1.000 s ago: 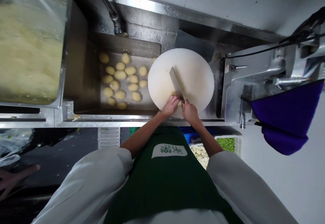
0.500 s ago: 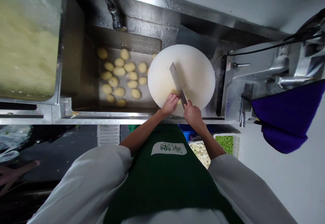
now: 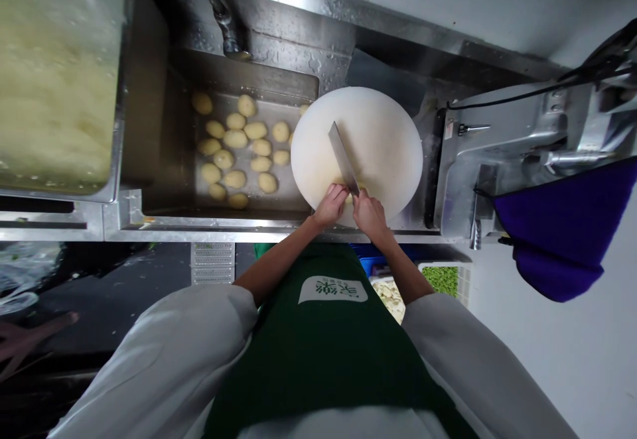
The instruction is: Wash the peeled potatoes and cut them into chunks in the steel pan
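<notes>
A round white cutting board (image 3: 383,140) lies on the steel counter. My right hand (image 3: 369,215) is closed around the handle of a cleaver (image 3: 342,154), whose blade points up and to the left over the board. My left hand (image 3: 332,205) is closed on a pale yellow potato near the board's front edge, just left of the blade. The fingers of both hands mostly cover that potato. Pale bits lie beside the blade.
Several peeled potatoes (image 3: 235,138) lie in the sink (image 3: 179,187) on the left, below a faucet (image 3: 231,41). A container of yellowish contents (image 3: 54,94) stands far left. Steel equipment (image 3: 497,140) and a purple cloth (image 3: 557,227) are on the right.
My right hand and the cleaver have shifted left, closer to my left hand. My left hand has barely moved and stays on the potato.
</notes>
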Action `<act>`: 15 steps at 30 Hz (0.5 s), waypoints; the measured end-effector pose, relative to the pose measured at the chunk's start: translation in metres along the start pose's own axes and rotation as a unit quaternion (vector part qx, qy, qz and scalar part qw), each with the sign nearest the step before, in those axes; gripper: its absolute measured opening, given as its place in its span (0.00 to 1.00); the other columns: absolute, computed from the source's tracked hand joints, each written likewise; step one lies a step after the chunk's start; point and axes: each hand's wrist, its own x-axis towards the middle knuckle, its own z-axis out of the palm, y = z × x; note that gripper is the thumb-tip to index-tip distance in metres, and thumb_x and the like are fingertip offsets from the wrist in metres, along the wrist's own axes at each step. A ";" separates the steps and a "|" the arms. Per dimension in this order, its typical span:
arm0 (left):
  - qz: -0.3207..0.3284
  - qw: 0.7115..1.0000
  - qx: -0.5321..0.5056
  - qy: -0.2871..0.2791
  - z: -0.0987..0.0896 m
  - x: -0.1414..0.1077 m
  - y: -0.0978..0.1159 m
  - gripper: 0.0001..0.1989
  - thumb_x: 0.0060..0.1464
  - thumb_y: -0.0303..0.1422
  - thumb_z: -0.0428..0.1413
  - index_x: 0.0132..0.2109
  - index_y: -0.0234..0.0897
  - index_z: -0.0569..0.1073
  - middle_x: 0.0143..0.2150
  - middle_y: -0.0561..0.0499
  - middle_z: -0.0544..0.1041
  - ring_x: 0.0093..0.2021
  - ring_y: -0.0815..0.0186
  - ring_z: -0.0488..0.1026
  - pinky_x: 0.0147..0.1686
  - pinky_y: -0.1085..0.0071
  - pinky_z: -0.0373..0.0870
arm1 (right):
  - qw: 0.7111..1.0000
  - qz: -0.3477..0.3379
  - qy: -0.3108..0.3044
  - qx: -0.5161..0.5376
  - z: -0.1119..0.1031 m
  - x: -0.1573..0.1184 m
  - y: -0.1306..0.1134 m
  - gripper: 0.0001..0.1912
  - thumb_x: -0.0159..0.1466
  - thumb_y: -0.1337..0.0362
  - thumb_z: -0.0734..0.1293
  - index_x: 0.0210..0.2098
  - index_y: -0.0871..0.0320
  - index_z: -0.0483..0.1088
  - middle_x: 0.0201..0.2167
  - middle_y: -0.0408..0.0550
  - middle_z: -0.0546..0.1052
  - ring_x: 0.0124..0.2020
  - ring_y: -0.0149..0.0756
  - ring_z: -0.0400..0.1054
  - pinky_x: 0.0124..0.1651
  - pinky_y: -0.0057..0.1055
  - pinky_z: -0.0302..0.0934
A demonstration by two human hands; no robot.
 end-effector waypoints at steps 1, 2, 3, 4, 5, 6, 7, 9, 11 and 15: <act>0.000 1.000 0.002 0.000 0.000 0.000 0.000 0.15 0.68 0.28 0.40 0.50 0.35 0.71 0.46 0.41 0.73 0.48 0.58 0.67 0.49 0.58 0.70 | 1.000 -0.001 0.005 -0.001 0.000 -0.001 0.000 0.19 0.75 0.61 0.49 0.55 0.62 0.64 0.42 0.62 0.80 0.43 0.47 0.76 0.44 0.35 0.63; 0.000 1.000 0.005 0.000 0.000 -0.001 0.000 0.15 0.68 0.28 0.40 0.50 0.35 0.71 0.46 0.41 0.72 0.48 0.57 0.67 0.49 0.58 0.70 | 1.000 -0.003 0.010 -0.002 -0.001 -0.002 0.000 0.20 0.75 0.60 0.49 0.55 0.62 0.64 0.41 0.62 0.80 0.42 0.46 0.76 0.44 0.36 0.63; 0.001 1.000 0.008 -0.003 0.000 -0.001 -0.001 0.16 0.68 0.28 0.40 0.51 0.35 0.71 0.46 0.41 0.72 0.48 0.57 0.67 0.49 0.57 0.70 | 1.000 -0.005 0.014 -0.002 -0.001 -0.003 0.000 0.20 0.75 0.60 0.49 0.55 0.63 0.63 0.41 0.62 0.80 0.42 0.46 0.76 0.45 0.36 0.63; 0.001 1.000 0.010 -0.006 -0.001 -0.001 -0.001 0.16 0.68 0.28 0.40 0.51 0.35 0.71 0.46 0.41 0.72 0.48 0.57 0.67 0.50 0.57 0.70 | 1.000 -0.005 0.015 -0.001 0.000 -0.004 0.000 0.20 0.75 0.60 0.49 0.56 0.63 0.63 0.41 0.62 0.80 0.42 0.46 0.76 0.45 0.36 0.63; 0.001 1.000 0.011 -0.010 -0.001 -0.001 -0.001 0.16 0.68 0.28 0.40 0.51 0.35 0.71 0.47 0.41 0.72 0.48 0.57 0.67 0.50 0.57 0.70 | 1.000 -0.005 0.014 0.001 0.001 -0.003 -0.001 0.20 0.75 0.61 0.49 0.56 0.63 0.63 0.41 0.61 0.80 0.42 0.46 0.76 0.45 0.36 0.64; 0.002 1.000 0.012 -0.012 -0.001 -0.001 -0.001 0.16 0.67 0.27 0.40 0.51 0.35 0.72 0.47 0.41 0.72 0.48 0.57 0.67 0.50 0.57 0.70 | 1.000 -0.004 0.011 0.002 0.002 -0.002 -0.001 0.19 0.75 0.61 0.49 0.55 0.63 0.64 0.41 0.61 0.80 0.42 0.46 0.76 0.45 0.36 0.64; 0.004 1.000 0.012 -0.012 -0.001 -0.002 -0.001 0.16 0.67 0.27 0.40 0.51 0.34 0.72 0.47 0.41 0.72 0.48 0.57 0.67 0.50 0.56 0.70 | 1.000 -0.003 0.009 0.003 0.003 0.000 -0.002 0.19 0.74 0.62 0.49 0.55 0.63 0.64 0.42 0.61 0.80 0.43 0.47 0.75 0.45 0.36 0.64; 0.003 1.000 0.011 -0.011 -0.002 -0.002 -0.001 0.17 0.67 0.26 0.40 0.51 0.34 0.71 0.47 0.40 0.72 0.48 0.56 0.67 0.49 0.56 0.70 | 1.000 -0.005 0.007 0.004 0.005 0.003 -0.003 0.19 0.74 0.62 0.49 0.54 0.62 0.64 0.42 0.61 0.80 0.43 0.47 0.75 0.45 0.36 0.64; 0.000 1.000 0.006 -0.012 -0.002 -0.002 -0.001 0.16 0.67 0.26 0.40 0.51 0.33 0.71 0.46 0.40 0.72 0.48 0.56 0.67 0.49 0.56 0.70 | 1.000 -0.010 0.010 0.003 0.005 0.002 -0.002 0.19 0.74 0.61 0.49 0.55 0.62 0.64 0.41 0.61 0.80 0.42 0.47 0.76 0.45 0.37 0.64; 0.001 1.000 0.007 -0.012 -0.002 -0.004 -0.002 0.16 0.67 0.28 0.40 0.51 0.34 0.71 0.46 0.41 0.72 0.47 0.57 0.67 0.50 0.55 0.70 | 1.000 -0.007 0.006 0.004 0.005 -0.001 -0.003 0.19 0.74 0.62 0.49 0.56 0.63 0.63 0.41 0.62 0.80 0.42 0.48 0.76 0.45 0.37 0.64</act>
